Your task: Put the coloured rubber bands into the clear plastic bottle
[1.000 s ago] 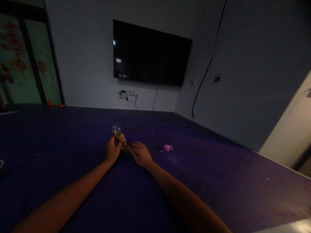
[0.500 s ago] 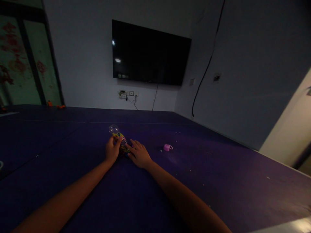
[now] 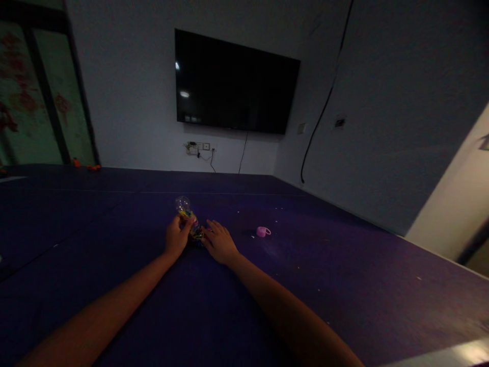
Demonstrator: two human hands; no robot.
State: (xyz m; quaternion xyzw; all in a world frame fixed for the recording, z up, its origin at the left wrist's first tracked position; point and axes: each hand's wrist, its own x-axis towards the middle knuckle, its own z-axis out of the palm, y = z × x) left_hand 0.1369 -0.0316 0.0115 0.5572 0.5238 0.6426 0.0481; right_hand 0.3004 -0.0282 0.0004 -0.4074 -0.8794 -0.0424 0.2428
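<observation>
My left hand (image 3: pixel 177 237) is wrapped around a clear plastic bottle (image 3: pixel 182 204), tilted with its rounded end pointing away to the left. Yellow and other brightly coloured bits show inside it. By the bottle's near end lies a small heap of multicoloured pieces (image 3: pixel 196 237), too small and dark to name. My right hand (image 3: pixel 221 245) rests at the right of this heap, palm down, fingers stretched out and touching its edge. Farther right, a pink cap with a loop (image 3: pixel 262 232) sits on the purple mat (image 3: pixel 237 290).
Small white scraps (image 3: pixel 252 237) are scattered over the mat to the right. Orange objects (image 3: pixel 93 167) lie by the glass door at the far left. A television (image 3: pixel 235 81) hangs on the back wall, and a black cable (image 3: pixel 318 125) runs down the right wall.
The bottle's rounded end has shifted slightly right and the bottle looks a little steeper. My right fingers have drawn in slightly at the heap. The cap stays where it was.
</observation>
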